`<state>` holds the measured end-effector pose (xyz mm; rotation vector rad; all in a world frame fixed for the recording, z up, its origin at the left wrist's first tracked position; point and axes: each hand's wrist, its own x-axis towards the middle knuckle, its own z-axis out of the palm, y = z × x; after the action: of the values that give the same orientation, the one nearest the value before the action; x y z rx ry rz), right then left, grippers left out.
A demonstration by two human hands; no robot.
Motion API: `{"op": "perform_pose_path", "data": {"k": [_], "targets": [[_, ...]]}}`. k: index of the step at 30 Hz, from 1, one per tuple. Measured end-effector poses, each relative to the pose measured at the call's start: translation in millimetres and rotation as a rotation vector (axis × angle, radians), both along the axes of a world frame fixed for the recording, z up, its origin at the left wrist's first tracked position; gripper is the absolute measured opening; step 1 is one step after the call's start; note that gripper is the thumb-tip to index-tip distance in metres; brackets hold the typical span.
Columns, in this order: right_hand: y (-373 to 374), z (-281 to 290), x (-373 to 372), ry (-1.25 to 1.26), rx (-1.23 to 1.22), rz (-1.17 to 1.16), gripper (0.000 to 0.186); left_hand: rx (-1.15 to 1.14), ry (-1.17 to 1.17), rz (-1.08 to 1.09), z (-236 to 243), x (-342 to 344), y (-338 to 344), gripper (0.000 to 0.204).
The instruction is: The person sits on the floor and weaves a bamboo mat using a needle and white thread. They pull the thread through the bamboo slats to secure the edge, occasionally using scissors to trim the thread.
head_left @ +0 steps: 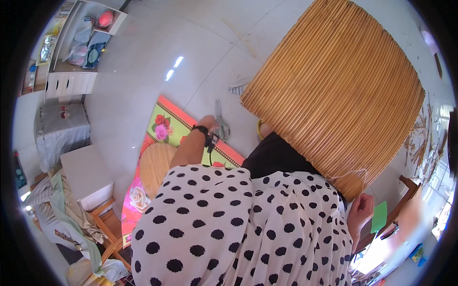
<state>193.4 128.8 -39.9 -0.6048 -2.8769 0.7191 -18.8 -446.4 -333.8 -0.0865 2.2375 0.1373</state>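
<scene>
My left hand point(210, 123), with a black strap and device at the wrist, is beside grey scissors point(222, 127) on the tiled floor, over a floral mat point(164, 121); its fingers are too unclear to tell their grip. A round wooden piece point(155, 167) lies on that mat, partly hidden by my dotted clothing. A large panel of lined-up reed sticks point(334, 90) leans over my dark-clad leg point(265, 157). At the panel's lower edge, my right hand point(361, 207) is closed, seemingly on a thin pink thread point(355, 172), beside a green card point(379, 214).
Shelves with bags point(88, 47), a covered box point(62, 136) and draped cloth on wooden furniture point(102, 219) stand at left. Loose sticks point(416, 133) lie at right. A blurred person point(412, 219) is at the lower right. Tiled floor point(143, 57) extends beyond the mat.
</scene>
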Motion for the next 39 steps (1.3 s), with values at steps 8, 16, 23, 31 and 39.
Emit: {"op": "perform_pose_path", "data": {"k": [8,16,23,31,39], "targets": [[-7.4,3.5,-0.7,0.003,0.021,-0.041,0.006,-0.019,0.127,0.224,-17.8,34.1,48.5,0.037],[-18.0,6.3,-16.3,0.029,-0.112,-0.094,0.007,0.048,0.123,0.187,-78.8,49.6,7.3,0.050],[-19.7,-2.5,-8.5,0.133,-0.180,-0.093,0.009,0.790,0.011,1.243,-39.9,18.9,5.6,0.046],[-16.5,-7.9,-4.8,0.226,-0.219,-0.049,0.009,1.325,0.789,1.148,102.3,-89.7,-16.1,0.025],[-16.2,-17.6,-2.7,0.313,-0.271,-0.066,0.010,1.763,0.450,0.342,301.6,-100.1,151.1,0.040]]}}
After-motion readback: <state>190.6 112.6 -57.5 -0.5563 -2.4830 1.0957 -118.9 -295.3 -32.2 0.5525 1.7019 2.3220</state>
